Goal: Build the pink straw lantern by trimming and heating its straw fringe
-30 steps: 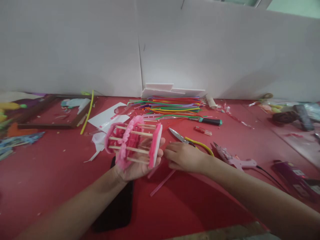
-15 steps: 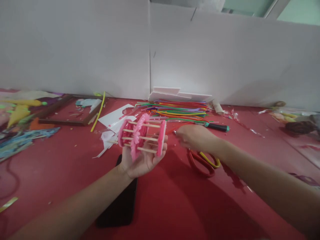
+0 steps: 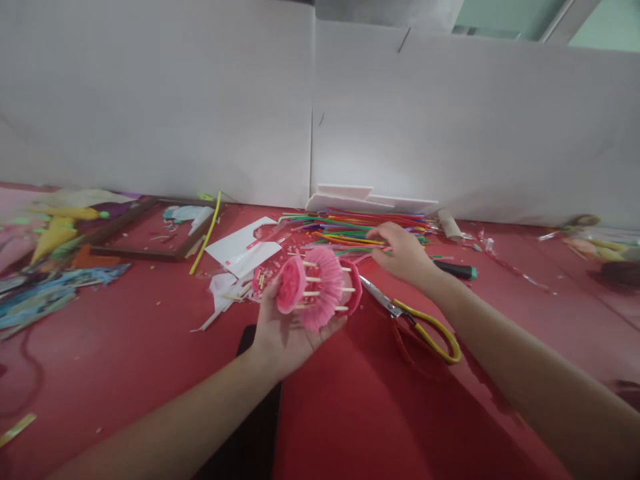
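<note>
Holding the pink piece (image 3: 323, 290) in my left hand (image 3: 287, 343), palm up under it, fingers cupped around the underside, grip looks light. Piece is up off the red table (image 3: 330, 420), roughly mid-view, lying sideways: pink disc at each end, pale sticks running lengthwise, ruffled pink band around the middle. Left end disc sits by the base of my thumb. Right hand (image 3: 400, 253) is out ahead at the near edge of the colored strands (image 3: 345, 227), thumb and fingers parted with a gap between, nothing visibly gripped. Can't tell if the fingertips touch any strands. Strands lie in a loose bundle, mostly crosswise, in front of some white boards (image 3: 370, 200) at the foot of the wall panels (image 3: 200, 100). Pale roll (image 3: 449, 225) just right of the bundle. Scissors (image 3: 423, 330) on the table below my right hand, blades pointing away and left, yellow loop nearest my forearm. Black-handled tool (image 3: 455, 270) partly behind the right wrist. Black slab (image 3: 250, 427) under my left forearm, mostly covered. Past the piece on the left: white sheet (image 3: 240, 253), crumpled white scrap (image 3: 220, 297), short stick bits (image 3: 257, 283). Further left, yellow strip (image 3: 207, 233) leaning across the edge of the brown frame (image 3: 135, 253). Blue strips (image 3: 60, 293) lie near the frame, far left.
</note>
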The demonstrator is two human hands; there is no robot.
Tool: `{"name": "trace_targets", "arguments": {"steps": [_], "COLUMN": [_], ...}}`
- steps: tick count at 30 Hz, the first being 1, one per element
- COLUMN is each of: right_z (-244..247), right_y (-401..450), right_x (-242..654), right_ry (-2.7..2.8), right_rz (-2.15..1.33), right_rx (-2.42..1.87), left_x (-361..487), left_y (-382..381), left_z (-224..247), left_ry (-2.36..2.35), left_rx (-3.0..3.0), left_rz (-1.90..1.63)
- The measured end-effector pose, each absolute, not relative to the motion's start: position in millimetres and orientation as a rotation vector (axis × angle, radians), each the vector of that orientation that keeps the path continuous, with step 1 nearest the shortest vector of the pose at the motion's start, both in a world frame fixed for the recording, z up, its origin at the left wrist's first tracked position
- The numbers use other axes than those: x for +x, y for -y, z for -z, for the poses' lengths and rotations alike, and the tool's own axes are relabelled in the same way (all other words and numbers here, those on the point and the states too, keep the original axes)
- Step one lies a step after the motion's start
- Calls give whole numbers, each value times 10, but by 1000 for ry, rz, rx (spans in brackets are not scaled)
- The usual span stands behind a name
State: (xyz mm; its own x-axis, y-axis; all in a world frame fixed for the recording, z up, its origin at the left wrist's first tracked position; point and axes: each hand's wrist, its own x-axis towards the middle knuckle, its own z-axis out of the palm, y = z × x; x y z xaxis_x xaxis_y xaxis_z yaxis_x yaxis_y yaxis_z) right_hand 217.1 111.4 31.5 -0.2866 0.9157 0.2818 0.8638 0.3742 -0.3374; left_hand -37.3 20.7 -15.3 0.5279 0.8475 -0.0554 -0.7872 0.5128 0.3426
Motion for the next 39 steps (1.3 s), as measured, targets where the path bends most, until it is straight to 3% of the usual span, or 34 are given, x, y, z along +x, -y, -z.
{"name": "trace_targets", "arguments": {"steps": [10, 21, 33, 39], "right_z": [-176, 112, 91, 84], "right_y": [221, 219, 202, 201], "right_x": [1908, 1986, 1951, 1979], "right_ry": [1247, 985, 1075, 1087], "right_rz": [-1167, -1093, -1358, -1379], "right_rx": [-1206, -1259, -1426, -1423], "left_x": [-238, -288, -226, -248], "left_y": [4, -79, -64, -52], "left_z": [82, 179, 187, 219], "left_ry": [-488, -522, -617, -447], "left_rx": [629, 518, 580, 680], "left_rz": [-1184, -1024, -800, -781]}}
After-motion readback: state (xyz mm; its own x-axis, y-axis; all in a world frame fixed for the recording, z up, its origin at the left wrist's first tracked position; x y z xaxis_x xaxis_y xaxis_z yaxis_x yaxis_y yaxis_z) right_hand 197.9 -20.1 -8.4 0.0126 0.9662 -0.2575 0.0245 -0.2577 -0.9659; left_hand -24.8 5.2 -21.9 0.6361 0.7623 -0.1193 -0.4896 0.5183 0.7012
